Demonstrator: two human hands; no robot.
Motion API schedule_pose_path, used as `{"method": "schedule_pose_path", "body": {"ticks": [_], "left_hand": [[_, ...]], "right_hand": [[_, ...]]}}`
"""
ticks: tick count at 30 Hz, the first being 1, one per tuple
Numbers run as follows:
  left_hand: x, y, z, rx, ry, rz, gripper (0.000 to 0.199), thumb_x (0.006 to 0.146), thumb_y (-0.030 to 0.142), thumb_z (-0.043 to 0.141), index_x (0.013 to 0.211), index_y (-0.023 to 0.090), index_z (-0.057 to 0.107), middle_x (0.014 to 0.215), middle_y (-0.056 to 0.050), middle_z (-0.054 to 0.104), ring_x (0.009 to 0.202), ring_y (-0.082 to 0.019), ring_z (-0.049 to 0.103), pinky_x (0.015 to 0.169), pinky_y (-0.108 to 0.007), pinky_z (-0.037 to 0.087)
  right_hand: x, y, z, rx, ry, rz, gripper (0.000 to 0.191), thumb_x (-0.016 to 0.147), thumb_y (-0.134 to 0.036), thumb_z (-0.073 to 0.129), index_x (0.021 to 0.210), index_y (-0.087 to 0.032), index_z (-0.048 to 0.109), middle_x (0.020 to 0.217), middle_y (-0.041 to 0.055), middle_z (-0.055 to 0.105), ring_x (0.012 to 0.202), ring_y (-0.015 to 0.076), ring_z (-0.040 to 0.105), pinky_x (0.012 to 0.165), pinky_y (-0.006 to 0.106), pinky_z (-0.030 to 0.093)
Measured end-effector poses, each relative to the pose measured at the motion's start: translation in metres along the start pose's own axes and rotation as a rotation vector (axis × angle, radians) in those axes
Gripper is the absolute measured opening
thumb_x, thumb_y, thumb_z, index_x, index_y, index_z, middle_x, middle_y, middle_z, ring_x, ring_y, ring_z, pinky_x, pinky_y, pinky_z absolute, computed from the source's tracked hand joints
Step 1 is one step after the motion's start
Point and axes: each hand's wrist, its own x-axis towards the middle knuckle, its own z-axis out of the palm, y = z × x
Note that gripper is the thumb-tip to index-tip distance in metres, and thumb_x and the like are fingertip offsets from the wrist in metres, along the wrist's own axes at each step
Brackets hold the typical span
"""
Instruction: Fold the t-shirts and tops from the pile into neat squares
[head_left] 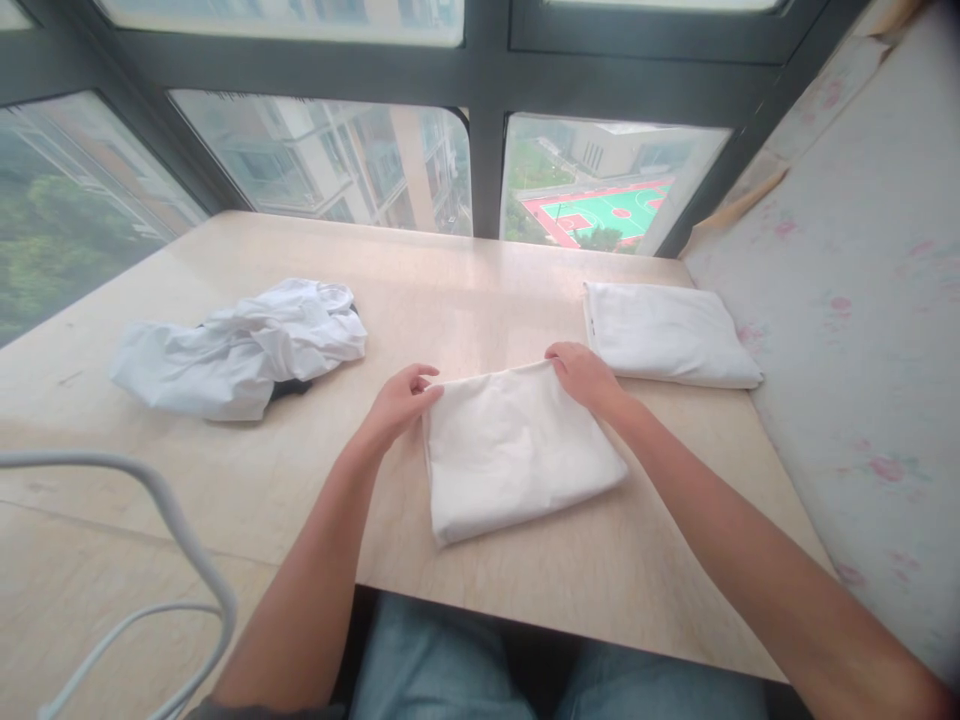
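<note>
A folded white cloth (521,450) lies flat on the wooden surface in front of me, turned slightly. My left hand (401,400) is at its far left corner, thumb on the edge and fingers curled beside it. At the far right corner, my right hand (581,375) has its fingers closed on the cloth's edge. Beyond my right hand lies another folded white cloth (671,335). A crumpled white cloth (255,350) sits to the left, with something dark showing under it.
The pale wooden surface (480,290) runs up to windows with dark frames. A wall with flowered paper (855,350) borders the right side. At the lower left, a white cable (169,515) curves over the surface.
</note>
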Motion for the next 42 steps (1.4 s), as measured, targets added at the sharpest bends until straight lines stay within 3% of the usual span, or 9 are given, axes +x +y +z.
{"method": "schedule_pose_path", "body": {"ticks": [5, 8, 14, 19, 22, 26, 29, 33, 42], "left_hand": [[-0.003, 0.003, -0.004, 0.063, -0.024, -0.021, 0.031, 0.075, 0.048, 0.062, 0.072, 0.017, 0.065, 0.06, 0.003, 0.049, 0.057, -0.012, 0.044, 0.053, -0.025, 0.031], [-0.005, 0.003, -0.006, 0.104, 0.024, -0.021, 0.033, 0.076, 0.049, 0.06, 0.063, 0.018, 0.057, 0.059, 0.004, 0.046, 0.058, -0.012, 0.043, 0.054, -0.026, 0.03], [-0.012, -0.01, -0.006, 0.216, 0.172, -0.061, 0.028, 0.081, 0.046, 0.056, 0.083, 0.019, 0.063, 0.071, 0.0, 0.058, 0.065, -0.016, 0.053, 0.064, -0.029, 0.041], [-0.042, 0.003, 0.012, 0.463, 0.302, 0.105, 0.04, 0.087, 0.034, 0.052, 0.121, 0.014, 0.058, 0.125, -0.017, 0.059, 0.11, -0.029, 0.058, 0.098, -0.043, 0.044], [-0.076, 0.026, 0.037, 0.611, 0.192, 0.263, 0.043, 0.092, 0.032, 0.046, 0.13, 0.014, 0.055, 0.138, -0.019, 0.054, 0.129, -0.033, 0.049, 0.107, -0.049, 0.038], [-0.113, 0.039, 0.076, 0.724, 0.055, 0.314, 0.052, 0.093, 0.038, 0.047, 0.142, 0.02, 0.049, 0.154, -0.016, 0.04, 0.142, -0.038, 0.034, 0.113, -0.06, 0.026], [-0.121, 0.03, 0.09, 0.748, 0.062, 0.312, 0.057, 0.094, 0.043, 0.046, 0.147, 0.023, 0.043, 0.159, -0.013, 0.032, 0.147, -0.036, 0.026, 0.117, -0.059, 0.019], [-0.12, 0.017, 0.092, 0.759, 0.101, 0.28, 0.058, 0.095, 0.044, 0.043, 0.149, 0.023, 0.041, 0.16, -0.012, 0.03, 0.148, -0.034, 0.024, 0.119, -0.055, 0.017], [-0.136, 0.006, 0.092, 0.688, 0.302, 0.191, 0.051, 0.096, 0.033, 0.04, 0.141, 0.011, 0.048, 0.151, -0.022, 0.04, 0.142, -0.036, 0.034, 0.113, -0.052, 0.032]], "right_hand": [[-0.001, 0.004, -0.001, 0.068, 0.016, -0.008, 0.035, 0.09, -0.01, 0.045, 0.12, -0.017, 0.062, 0.12, 0.0089, 0.067, 0.109, 0.0198, 0.061, 0.095, 0.032, 0.044], [-0.001, 0.003, -0.002, 0.106, 0.057, -0.014, 0.038, 0.088, -0.01, 0.047, 0.122, -0.017, 0.062, 0.116, 0.0085, 0.069, 0.104, 0.0201, 0.063, 0.093, 0.032, 0.046], [-0.001, -0.005, -0.002, 0.106, 0.12, -0.029, 0.042, 0.086, -0.008, 0.045, 0.125, -0.016, 0.061, 0.123, 0.0115, 0.065, 0.112, 0.0232, 0.06, 0.097, 0.038, 0.048], [-0.039, -0.032, -0.01, 0.026, 0.131, -0.091, 0.043, 0.09, -0.015, 0.046, 0.132, -0.014, 0.055, 0.134, 0.0145, 0.057, 0.126, 0.0273, 0.051, 0.108, 0.045, 0.042], [-0.079, -0.049, -0.009, 0.077, 0.087, -0.189, 0.041, 0.095, -0.02, 0.041, 0.133, -0.018, 0.055, 0.139, 0.0124, 0.055, 0.131, 0.0249, 0.049, 0.11, 0.046, 0.041], [-0.128, -0.051, 0.008, 0.035, 0.037, -0.187, 0.041, 0.097, -0.025, 0.042, 0.135, -0.017, 0.054, 0.145, 0.0125, 0.051, 0.137, 0.0267, 0.042, 0.112, 0.049, 0.039], [-0.15, -0.042, 0.02, -0.033, 0.103, -0.095, 0.044, 0.097, -0.029, 0.042, 0.138, -0.018, 0.052, 0.149, 0.0114, 0.047, 0.141, 0.0287, 0.038, 0.113, 0.052, 0.036], [-0.163, -0.035, 0.027, -0.055, 0.193, -0.003, 0.044, 0.098, -0.029, 0.04, 0.139, -0.019, 0.051, 0.149, 0.012, 0.046, 0.14, 0.0284, 0.04, 0.113, 0.052, 0.035], [-0.171, -0.03, 0.028, 0.09, 0.46, 0.222, 0.038, 0.093, -0.028, 0.044, 0.127, -0.017, 0.058, 0.119, 0.0162, 0.065, 0.114, 0.0301, 0.056, 0.099, 0.052, 0.045]]}}
